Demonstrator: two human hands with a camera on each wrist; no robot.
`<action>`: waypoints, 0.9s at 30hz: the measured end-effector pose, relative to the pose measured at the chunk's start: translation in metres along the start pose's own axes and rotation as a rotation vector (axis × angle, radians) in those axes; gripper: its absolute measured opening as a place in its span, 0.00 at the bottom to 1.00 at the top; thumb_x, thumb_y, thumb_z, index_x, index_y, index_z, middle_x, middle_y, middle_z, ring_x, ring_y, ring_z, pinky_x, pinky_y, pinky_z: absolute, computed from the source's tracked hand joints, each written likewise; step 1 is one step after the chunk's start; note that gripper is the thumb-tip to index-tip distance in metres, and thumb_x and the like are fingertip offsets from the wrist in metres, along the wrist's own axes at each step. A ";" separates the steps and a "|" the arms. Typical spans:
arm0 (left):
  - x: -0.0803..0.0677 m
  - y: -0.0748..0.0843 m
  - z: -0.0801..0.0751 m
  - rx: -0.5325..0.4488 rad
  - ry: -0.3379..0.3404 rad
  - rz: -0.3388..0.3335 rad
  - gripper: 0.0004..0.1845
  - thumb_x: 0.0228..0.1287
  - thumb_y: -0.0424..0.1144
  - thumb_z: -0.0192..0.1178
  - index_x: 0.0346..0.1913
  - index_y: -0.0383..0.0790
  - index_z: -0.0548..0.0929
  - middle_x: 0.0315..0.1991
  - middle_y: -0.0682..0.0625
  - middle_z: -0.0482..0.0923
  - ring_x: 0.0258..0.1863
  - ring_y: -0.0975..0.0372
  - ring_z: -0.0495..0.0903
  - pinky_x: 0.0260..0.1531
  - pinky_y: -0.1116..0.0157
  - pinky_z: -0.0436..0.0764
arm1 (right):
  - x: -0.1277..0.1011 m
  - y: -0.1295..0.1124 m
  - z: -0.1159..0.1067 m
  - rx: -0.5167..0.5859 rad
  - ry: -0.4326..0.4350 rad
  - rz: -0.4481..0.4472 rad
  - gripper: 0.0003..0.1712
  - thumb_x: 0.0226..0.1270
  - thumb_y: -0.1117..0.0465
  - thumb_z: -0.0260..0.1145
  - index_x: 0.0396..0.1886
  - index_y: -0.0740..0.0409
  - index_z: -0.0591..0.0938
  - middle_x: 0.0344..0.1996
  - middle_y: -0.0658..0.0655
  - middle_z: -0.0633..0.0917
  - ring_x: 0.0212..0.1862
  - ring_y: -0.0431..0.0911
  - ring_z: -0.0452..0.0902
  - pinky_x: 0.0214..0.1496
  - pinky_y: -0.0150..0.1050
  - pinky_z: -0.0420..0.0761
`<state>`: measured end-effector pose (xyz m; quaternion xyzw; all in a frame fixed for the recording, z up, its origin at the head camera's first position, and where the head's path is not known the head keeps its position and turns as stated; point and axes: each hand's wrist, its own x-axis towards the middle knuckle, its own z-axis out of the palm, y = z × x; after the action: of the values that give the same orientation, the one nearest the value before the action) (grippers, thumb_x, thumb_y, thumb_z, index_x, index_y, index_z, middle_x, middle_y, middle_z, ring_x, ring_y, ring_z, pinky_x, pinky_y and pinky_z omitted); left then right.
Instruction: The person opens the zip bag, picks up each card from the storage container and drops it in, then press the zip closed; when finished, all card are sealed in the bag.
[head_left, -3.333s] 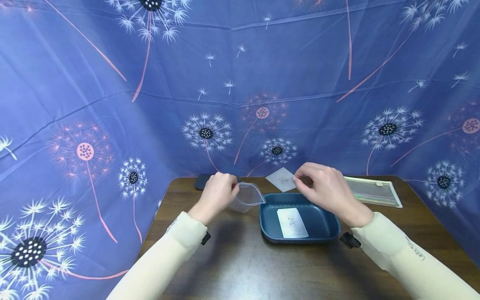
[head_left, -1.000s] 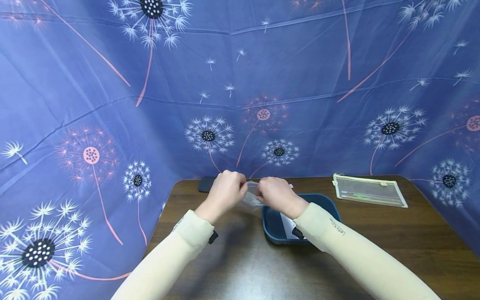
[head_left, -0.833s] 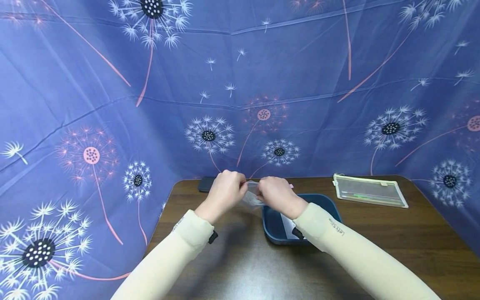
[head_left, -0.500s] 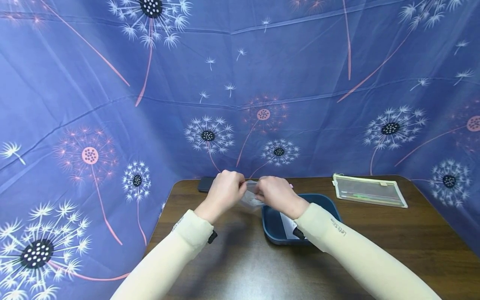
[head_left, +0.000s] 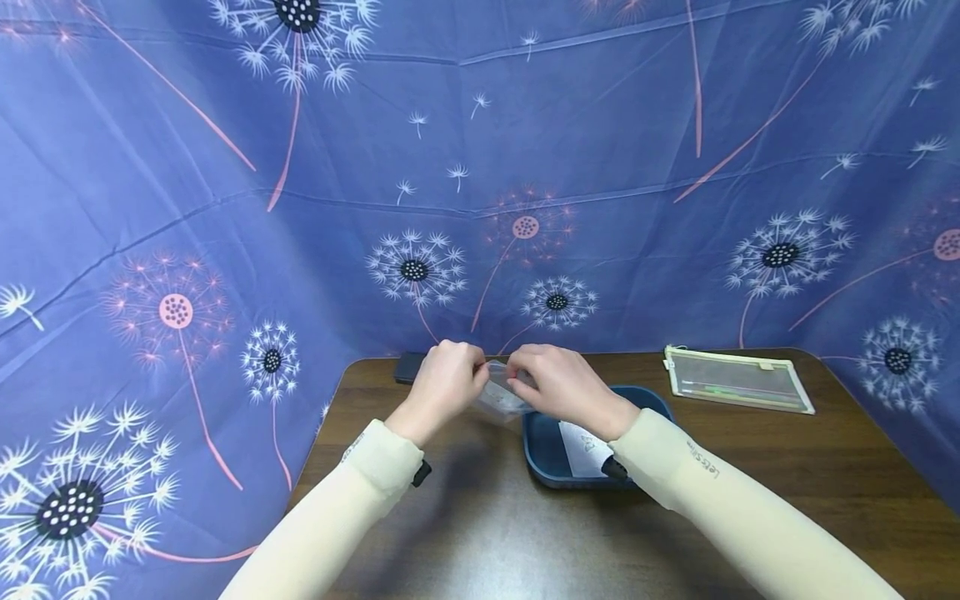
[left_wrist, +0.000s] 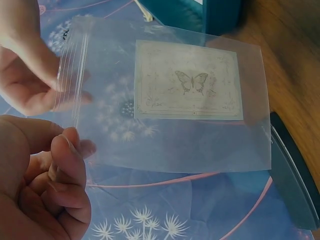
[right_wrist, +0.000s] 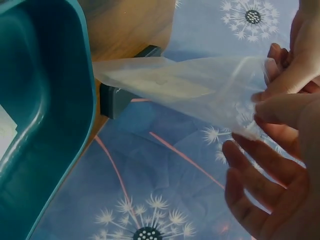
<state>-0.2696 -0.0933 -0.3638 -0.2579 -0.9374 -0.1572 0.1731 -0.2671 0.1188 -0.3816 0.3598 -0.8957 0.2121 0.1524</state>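
Both hands hold a clear zip bag just above the table, left of a blue tray. My left hand pinches one end of the bag's zip strip and my right hand pinches the strip beside it. In the left wrist view the bag hangs flat, with a pale card printed with a butterfly inside it. The right wrist view shows the bag edge-on, running from the fingers toward the tray. A white card lies in the tray.
A dark phone lies at the table's back left edge, behind my left hand. A mesh zip pouch lies at the back right. Blue dandelion-print cloth hangs close behind and around the brown table.
Earlier my right hand held a card over the tray while my left held the bag open. Now the card is inside the bag and both hands pinch its strip. Over the last second little moved.
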 end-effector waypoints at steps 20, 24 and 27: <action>-0.003 -0.002 0.000 -0.018 0.014 0.002 0.15 0.66 0.32 0.64 0.20 0.47 0.82 0.15 0.59 0.71 0.18 0.62 0.71 0.27 0.57 0.76 | -0.031 0.075 -0.006 -0.020 -0.135 0.276 0.05 0.71 0.59 0.72 0.33 0.47 0.87 0.25 0.42 0.82 0.26 0.38 0.73 0.31 0.42 0.76; -0.004 -0.003 0.001 -0.013 0.016 0.000 0.16 0.66 0.32 0.64 0.19 0.47 0.81 0.14 0.59 0.70 0.17 0.62 0.70 0.27 0.57 0.76 | -0.036 0.088 0.002 -0.035 -0.183 0.305 0.06 0.71 0.59 0.72 0.32 0.49 0.87 0.23 0.43 0.81 0.24 0.40 0.72 0.29 0.41 0.73; -0.005 -0.003 0.001 -0.014 0.017 -0.001 0.16 0.66 0.32 0.64 0.19 0.47 0.80 0.13 0.59 0.70 0.17 0.62 0.70 0.27 0.57 0.76 | -0.040 0.095 0.007 -0.047 -0.210 0.329 0.05 0.71 0.60 0.71 0.33 0.50 0.87 0.23 0.44 0.80 0.24 0.41 0.71 0.28 0.41 0.72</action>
<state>-0.2678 -0.0974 -0.3676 -0.2570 -0.9350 -0.1659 0.1793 -0.3075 0.2003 -0.4306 0.2253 -0.9581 0.1744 0.0297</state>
